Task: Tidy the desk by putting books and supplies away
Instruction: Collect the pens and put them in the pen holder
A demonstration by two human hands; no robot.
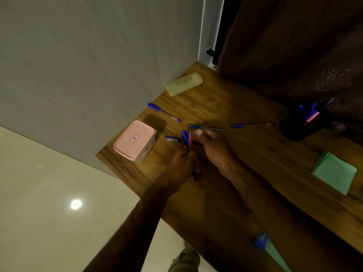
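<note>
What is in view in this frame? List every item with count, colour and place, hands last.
desk: one, brown wood, against the wall
pink-lidded box: one, pink, desk's near-left corner
yellow case: one, pale yellow, far end by the wall
loose pens: four at least, blue-capped, lying mid-desk, e.g.
pen holder: one, black, right side, holding pens
green paper pad: one, green, right edge
blue item: one, near desk edge; kind unclear
curtain: one, dark brown, behind desk
left hand: gripping a bundle of pens
right hand: fingers at the bundle
</note>
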